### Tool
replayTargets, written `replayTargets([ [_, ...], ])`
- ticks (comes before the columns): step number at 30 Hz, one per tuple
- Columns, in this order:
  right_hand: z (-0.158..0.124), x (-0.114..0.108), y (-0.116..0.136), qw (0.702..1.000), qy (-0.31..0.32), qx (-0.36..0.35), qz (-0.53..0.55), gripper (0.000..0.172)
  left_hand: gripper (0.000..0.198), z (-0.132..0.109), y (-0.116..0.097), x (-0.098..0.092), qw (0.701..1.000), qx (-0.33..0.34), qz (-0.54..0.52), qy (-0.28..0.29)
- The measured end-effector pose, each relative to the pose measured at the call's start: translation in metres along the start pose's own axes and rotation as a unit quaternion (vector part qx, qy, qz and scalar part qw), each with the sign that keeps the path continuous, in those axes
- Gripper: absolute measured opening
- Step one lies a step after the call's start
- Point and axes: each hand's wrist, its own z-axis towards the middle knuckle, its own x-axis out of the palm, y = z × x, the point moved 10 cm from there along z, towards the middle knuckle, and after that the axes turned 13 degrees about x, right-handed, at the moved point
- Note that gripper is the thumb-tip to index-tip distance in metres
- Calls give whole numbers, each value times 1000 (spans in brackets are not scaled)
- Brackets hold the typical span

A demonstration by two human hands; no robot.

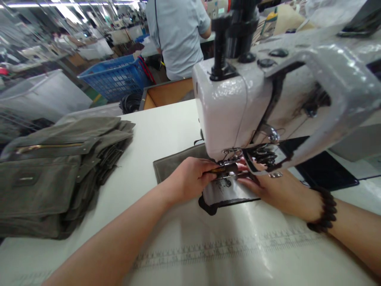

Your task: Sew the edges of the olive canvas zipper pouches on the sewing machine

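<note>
Head view: I am working at the machine (232,107), centre right of the frame, with both hands under its head. My left hand (190,178) is gripping the zipper (222,170), thumb on top and fingers curled, pinching its left end. My right hand (268,190) is coming in from the right, fingers stretched low toward the zipper's other end. The tips are hiding behind the machine's guard, so I cannot tell if they are pinching or only pressing.

The zipper is lying just below the foot (235,153), over the shiny plate (222,194), brass teeth showing. Its long axis is running left to right across the frame, so it is sitting between my two hands, one at each end. The left hand is the nearer one, touching it in plain sight.

A grey panel (175,163) is lying flat on the table (154,127), reaching toward the upper left behind my left knuckles. A bead bracelet (324,210) is sitting on my right wrist. A stack (59,171) of grey panels is lying at the left edge, well apart from the hands. A printed tape (223,246) is running along the table near the bottom. Upper middle, a person (178,35) is standing back to me, near a blue basket (116,77).
</note>
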Motion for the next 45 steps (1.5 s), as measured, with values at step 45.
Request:
replayTargets([
  [45, -4, 8, 16, 994, -1, -75, -74, 30, 19, 6, -30, 28, 932, 91, 342, 84],
])
